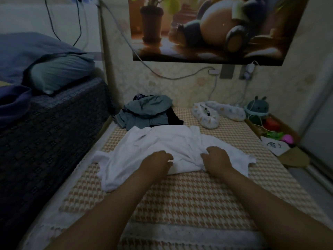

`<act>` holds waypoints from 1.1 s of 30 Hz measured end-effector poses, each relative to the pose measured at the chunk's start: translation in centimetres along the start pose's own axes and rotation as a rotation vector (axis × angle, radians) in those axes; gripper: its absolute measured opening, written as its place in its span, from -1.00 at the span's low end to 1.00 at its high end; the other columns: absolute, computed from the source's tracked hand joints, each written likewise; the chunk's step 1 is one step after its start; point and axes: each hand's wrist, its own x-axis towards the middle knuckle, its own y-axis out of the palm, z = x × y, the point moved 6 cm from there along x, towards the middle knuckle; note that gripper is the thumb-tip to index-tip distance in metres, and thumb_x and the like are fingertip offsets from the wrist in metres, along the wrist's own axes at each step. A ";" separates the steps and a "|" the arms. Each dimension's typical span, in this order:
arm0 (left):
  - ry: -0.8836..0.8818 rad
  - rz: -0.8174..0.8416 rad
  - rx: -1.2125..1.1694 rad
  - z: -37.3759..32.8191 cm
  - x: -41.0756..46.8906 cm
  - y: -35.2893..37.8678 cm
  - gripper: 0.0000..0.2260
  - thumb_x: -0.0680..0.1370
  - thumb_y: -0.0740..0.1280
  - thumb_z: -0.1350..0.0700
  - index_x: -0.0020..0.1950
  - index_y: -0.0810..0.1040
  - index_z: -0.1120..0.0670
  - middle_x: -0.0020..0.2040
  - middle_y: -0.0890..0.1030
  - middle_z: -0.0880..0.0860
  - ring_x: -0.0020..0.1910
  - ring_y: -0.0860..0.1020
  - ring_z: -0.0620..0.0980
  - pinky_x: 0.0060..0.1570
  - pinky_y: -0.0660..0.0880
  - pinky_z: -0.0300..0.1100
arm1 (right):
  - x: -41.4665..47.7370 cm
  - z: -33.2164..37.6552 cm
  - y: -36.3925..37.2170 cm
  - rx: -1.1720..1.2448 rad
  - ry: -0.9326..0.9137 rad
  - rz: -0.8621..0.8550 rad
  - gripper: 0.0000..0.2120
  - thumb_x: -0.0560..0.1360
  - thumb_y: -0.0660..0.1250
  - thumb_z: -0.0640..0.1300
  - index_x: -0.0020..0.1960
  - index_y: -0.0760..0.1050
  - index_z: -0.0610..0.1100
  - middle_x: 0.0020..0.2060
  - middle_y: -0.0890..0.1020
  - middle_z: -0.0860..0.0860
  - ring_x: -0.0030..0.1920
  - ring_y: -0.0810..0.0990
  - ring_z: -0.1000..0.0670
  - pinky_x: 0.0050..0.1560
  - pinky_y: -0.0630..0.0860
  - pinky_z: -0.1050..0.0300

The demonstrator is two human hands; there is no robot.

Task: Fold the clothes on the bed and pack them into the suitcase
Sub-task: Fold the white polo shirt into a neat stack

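You are in a dimly lit bedroom in a home, facing a bed [180,195] covered in a tan-and-cream houndstooth mat, with a white garment [162,143] spread on it and a heap of grey and dark clothes [147,110] near the wall. To your left, a pillow [61,74] and a blue-purple blanket [27,51] lie on a higher, dark-covered surface. A cartoon poster [216,27] hangs on patterned wallpaper [162,83] above a plugged-in charger [249,69], and a plush toy [257,106] sits in the far right corner.
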 end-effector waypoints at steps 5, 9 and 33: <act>0.013 0.057 0.097 -1.4 2.1 2.8 -0.58 0.63 0.16 -0.10 0.48 0.31 -0.04 0.39 0.41 0.04 0.32 0.39 0.07 0.29 0.29 -0.08 | 2.0 -2.7 -4.6 0.406 0.294 -0.253 -0.52 0.66 0.09 0.04 0.42 0.36 -0.27 0.39 0.42 -0.23 0.36 0.40 -0.23 0.37 0.29 -0.01; 0.036 -0.031 0.074 -1.8 3.1 3.7 -0.74 0.57 0.26 -0.02 0.23 0.58 -0.06 0.23 0.55 -0.01 0.18 0.49 0.03 0.20 0.37 -0.14 | 2.3 -6.2 -5.3 0.092 0.236 -0.188 -0.49 0.64 0.07 0.11 0.31 0.49 -0.25 0.27 0.53 -0.21 0.24 0.50 -0.22 0.25 0.40 -0.01; 0.348 0.252 -0.027 -17.7 5.8 6.8 -0.43 0.26 0.39 -0.44 0.05 0.40 -0.09 -0.04 0.48 -0.11 -0.14 0.44 -0.11 -0.15 0.44 -0.16 | 6.6 -16.4 -4.6 -0.332 0.185 0.128 -0.42 0.56 0.14 0.24 0.44 0.34 -0.10 0.44 0.31 -0.16 0.43 0.25 -0.20 0.42 0.18 -0.09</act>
